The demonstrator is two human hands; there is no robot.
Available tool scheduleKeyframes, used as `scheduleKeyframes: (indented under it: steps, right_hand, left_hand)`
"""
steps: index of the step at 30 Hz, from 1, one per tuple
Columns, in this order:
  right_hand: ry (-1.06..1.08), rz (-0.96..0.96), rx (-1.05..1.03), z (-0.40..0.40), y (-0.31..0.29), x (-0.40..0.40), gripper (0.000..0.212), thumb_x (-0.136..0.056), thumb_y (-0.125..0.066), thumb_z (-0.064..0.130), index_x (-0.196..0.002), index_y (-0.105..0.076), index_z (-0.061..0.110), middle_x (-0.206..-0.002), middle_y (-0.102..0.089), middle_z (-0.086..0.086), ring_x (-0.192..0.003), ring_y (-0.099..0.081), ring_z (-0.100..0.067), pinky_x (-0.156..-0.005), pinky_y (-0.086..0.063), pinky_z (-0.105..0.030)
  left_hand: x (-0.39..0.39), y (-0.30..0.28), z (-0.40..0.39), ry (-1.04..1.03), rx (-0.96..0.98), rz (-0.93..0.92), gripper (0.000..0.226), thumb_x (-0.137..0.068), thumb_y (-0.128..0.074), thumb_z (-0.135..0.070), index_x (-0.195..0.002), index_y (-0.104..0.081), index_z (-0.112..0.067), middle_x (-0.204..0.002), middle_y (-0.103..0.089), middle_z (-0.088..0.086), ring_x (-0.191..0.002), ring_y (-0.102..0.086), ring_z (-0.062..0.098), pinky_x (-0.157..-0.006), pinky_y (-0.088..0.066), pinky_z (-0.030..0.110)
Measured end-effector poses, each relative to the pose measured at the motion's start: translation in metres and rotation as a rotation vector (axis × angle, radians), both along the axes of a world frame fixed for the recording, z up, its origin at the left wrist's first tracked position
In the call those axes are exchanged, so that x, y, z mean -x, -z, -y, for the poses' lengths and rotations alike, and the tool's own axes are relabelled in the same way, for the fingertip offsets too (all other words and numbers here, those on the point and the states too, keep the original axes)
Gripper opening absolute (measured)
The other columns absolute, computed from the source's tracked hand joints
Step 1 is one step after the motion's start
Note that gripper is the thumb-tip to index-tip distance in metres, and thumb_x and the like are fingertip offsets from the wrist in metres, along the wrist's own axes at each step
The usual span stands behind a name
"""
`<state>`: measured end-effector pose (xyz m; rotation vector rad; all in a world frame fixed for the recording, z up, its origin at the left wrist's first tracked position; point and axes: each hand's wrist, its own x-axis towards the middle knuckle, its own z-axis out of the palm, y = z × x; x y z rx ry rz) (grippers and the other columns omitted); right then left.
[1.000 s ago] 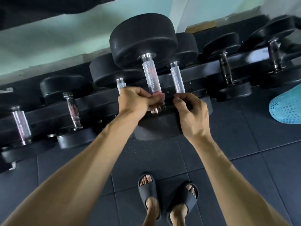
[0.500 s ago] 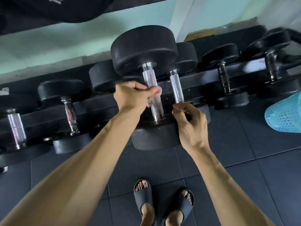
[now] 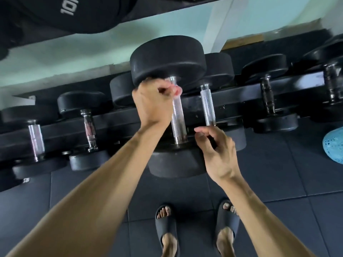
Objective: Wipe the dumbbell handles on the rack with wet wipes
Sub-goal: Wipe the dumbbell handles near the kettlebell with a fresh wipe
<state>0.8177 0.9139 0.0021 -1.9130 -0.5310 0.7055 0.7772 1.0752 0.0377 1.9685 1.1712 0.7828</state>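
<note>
A large black dumbbell [image 3: 167, 58] rests on the low rack [image 3: 239, 95], its knurled silver handle [image 3: 178, 121] pointing toward me. My left hand [image 3: 154, 104] grips the upper end of that handle, right under the far weight head, fingers curled around it; motion blur hides whether a wipe lies under the fingers. My right hand [image 3: 219, 154] hovers by the lower end of the handle, next to the near weight head [image 3: 176, 164], fingers loosely curled and holding nothing I can see. A second knurled handle [image 3: 208, 108] stands just to the right.
More dumbbells line the rack to the left [image 3: 90, 128] and to the right [image 3: 268, 97]. A 10 kg dumbbell [image 3: 70, 13] hangs on the upper tier overhead. A blue mesh basket [image 3: 334, 145] sits on the dark floor mats at right. My slippered feet [image 3: 166, 225] stand close to the rack.
My left hand has slid from the lower end of the handle up to its top. My right hand has let go near the handle's base and drawn back slightly.
</note>
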Motion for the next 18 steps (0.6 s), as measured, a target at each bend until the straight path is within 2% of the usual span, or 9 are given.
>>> scheduleKeyframes:
  steps: [2,4,7,11,13,15,18]
  right_hand:
    - [-0.048,0.005,-0.024,0.001,0.006,-0.005,0.042,-0.077,-0.041,0.061,-0.092,-0.069,0.033,-0.082,-0.065,0.022,-0.087,-0.06,-0.007,-0.071,-0.04,-0.018]
    - [-0.062,0.021,-0.055,0.003,0.009,-0.007,0.05,-0.078,-0.042,0.061,-0.096,-0.072,0.024,-0.086,-0.065,0.021,-0.09,-0.061,-0.004,-0.074,-0.042,-0.014]
    - [-0.063,0.033,-0.093,0.003,0.01,-0.009,0.049,-0.079,-0.044,0.06,-0.092,-0.072,0.021,-0.083,-0.062,0.025,-0.088,-0.059,0.002,-0.074,-0.039,-0.008]
    - [-0.114,0.051,-0.098,0.004,0.014,-0.012,0.053,-0.08,-0.044,0.062,-0.095,-0.073,0.021,-0.085,-0.059,0.025,-0.089,-0.055,0.001,-0.079,-0.039,-0.008]
    - [-0.126,0.036,-0.095,0.004,0.016,-0.013,0.057,-0.08,-0.043,0.065,-0.1,-0.072,0.02,-0.089,-0.058,0.026,-0.094,-0.055,0.0,-0.085,-0.04,-0.014]
    - [-0.119,0.02,-0.085,0.005,0.017,-0.013,0.065,-0.078,-0.043,0.07,-0.11,-0.07,0.021,-0.096,-0.054,0.029,-0.102,-0.055,-0.005,-0.091,-0.041,-0.025]
    - [-0.105,-0.028,-0.046,0.007,0.012,-0.012,0.077,-0.073,-0.043,0.075,-0.126,-0.061,0.022,-0.105,-0.047,0.026,-0.113,-0.05,-0.01,-0.095,-0.038,-0.026]
  left_hand:
    - [-0.003,0.003,-0.001,0.035,-0.107,-0.007,0.009,-0.076,-0.077,-0.001,-0.075,-0.079,-0.01,-0.077,-0.074,-0.008,-0.07,-0.067,-0.008,-0.068,-0.054,0.014]
    - [0.012,0.006,0.01,0.116,-0.125,-0.1,0.013,-0.079,-0.077,0.0,-0.088,-0.08,-0.009,-0.091,-0.071,-0.01,-0.077,-0.065,-0.01,-0.073,-0.051,0.005]
    - [0.034,0.007,0.018,0.196,-0.148,-0.219,0.015,-0.082,-0.078,-0.003,-0.094,-0.079,-0.012,-0.094,-0.073,-0.008,-0.089,-0.068,-0.001,-0.077,-0.05,0.006]
    - [0.011,0.007,0.003,0.144,-0.235,-0.114,0.013,-0.082,-0.076,-0.003,-0.093,-0.079,-0.009,-0.093,-0.07,-0.013,-0.083,-0.069,-0.005,-0.077,-0.052,0.009]
    - [0.0,0.009,0.001,0.11,-0.266,-0.071,0.011,-0.082,-0.076,-0.003,-0.092,-0.079,-0.009,-0.094,-0.071,-0.011,-0.08,-0.068,-0.009,-0.075,-0.051,0.006]
    - [0.006,0.011,0.003,0.152,-0.271,-0.115,0.013,-0.082,-0.076,-0.004,-0.095,-0.079,-0.008,-0.096,-0.069,-0.009,-0.083,-0.068,-0.006,-0.075,-0.049,0.004]
    - [0.03,0.01,0.009,0.273,-0.313,-0.219,0.014,-0.081,-0.079,-0.009,-0.095,-0.078,-0.009,-0.096,-0.073,-0.004,-0.083,-0.07,0.003,-0.075,-0.056,0.015]
